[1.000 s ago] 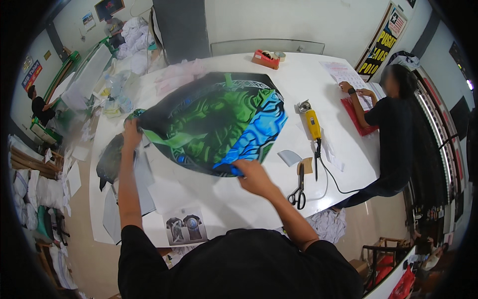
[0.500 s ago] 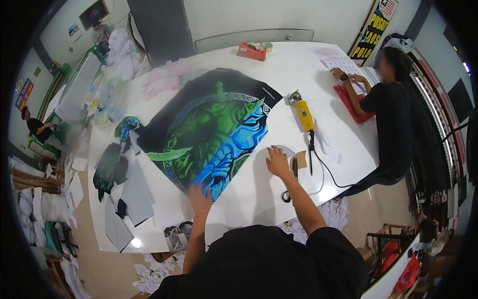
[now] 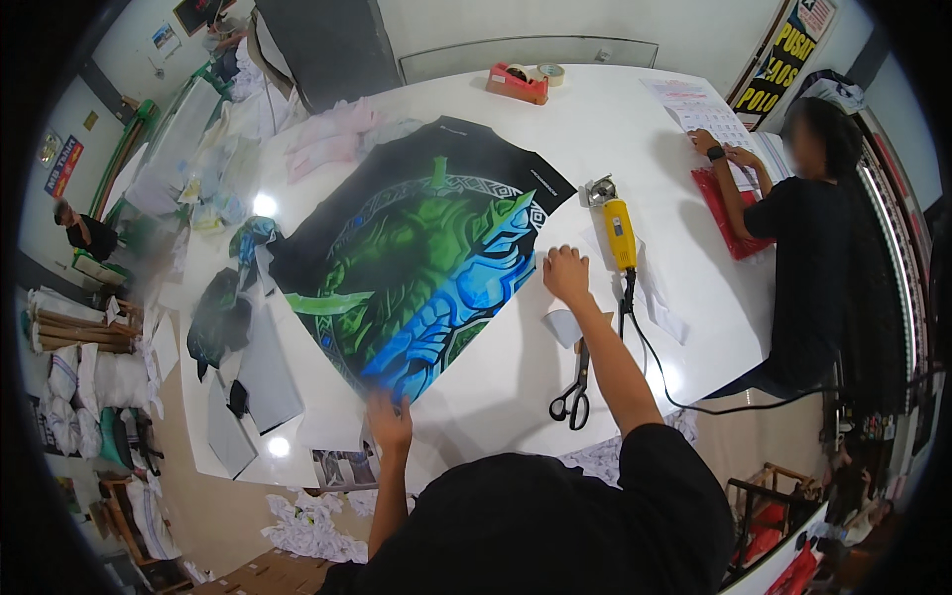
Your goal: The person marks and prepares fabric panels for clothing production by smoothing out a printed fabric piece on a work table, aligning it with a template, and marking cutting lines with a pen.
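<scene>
While the printed fabric panel (image 3: 416,258) lies slantwise across the white table (image 3: 635,129), the left hand (image 3: 389,421) presses flat on its near corner — the right hand (image 3: 566,275), loosely curled, touches its right edge.

The printed fabric panel (image 3: 416,263) was black at its edges, with a green and bright blue scaled design ringed by a white patterned band. The table (image 3: 615,129) was glossy white. The cutting machine (image 3: 619,233) had a yellow body (its cord black), the scissors (image 3: 573,392) black handles.
</scene>
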Tool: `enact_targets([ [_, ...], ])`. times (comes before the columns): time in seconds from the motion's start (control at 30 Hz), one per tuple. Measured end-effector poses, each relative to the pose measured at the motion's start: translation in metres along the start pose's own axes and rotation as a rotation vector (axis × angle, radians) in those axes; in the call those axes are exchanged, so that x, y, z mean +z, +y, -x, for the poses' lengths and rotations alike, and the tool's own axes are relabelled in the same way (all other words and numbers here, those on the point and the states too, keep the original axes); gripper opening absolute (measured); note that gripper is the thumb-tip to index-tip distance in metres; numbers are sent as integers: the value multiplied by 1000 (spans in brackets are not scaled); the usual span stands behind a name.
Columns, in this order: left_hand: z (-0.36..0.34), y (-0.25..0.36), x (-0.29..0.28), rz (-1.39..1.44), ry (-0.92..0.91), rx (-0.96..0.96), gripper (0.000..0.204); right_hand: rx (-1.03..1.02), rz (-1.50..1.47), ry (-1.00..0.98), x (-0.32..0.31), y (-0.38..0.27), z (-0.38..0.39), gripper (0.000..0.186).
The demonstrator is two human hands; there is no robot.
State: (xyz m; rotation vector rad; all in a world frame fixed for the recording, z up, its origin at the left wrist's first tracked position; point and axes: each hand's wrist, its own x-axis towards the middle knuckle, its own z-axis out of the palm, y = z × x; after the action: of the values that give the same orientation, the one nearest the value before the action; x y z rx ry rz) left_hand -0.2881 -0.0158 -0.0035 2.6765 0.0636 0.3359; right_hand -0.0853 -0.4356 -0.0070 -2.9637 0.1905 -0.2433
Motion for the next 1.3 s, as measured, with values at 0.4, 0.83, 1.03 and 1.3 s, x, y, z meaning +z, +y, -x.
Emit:
enact_targets([
  [0.4,-1,0,6,-134,-80,-23,11,-48,-30,106,37,40,-101,33],
  [0.83,-60,-9,-67,74,144,8,17,-32,-253,215,37,50,-42,9],
  [1.03,-90,-29,-120,82,18,12,13,89,-788,97,11,36,11,9],
  [1.3,-105,-53,-203,-34,-262,217,26,-157,-735,-107,-57,50,90,27],
])
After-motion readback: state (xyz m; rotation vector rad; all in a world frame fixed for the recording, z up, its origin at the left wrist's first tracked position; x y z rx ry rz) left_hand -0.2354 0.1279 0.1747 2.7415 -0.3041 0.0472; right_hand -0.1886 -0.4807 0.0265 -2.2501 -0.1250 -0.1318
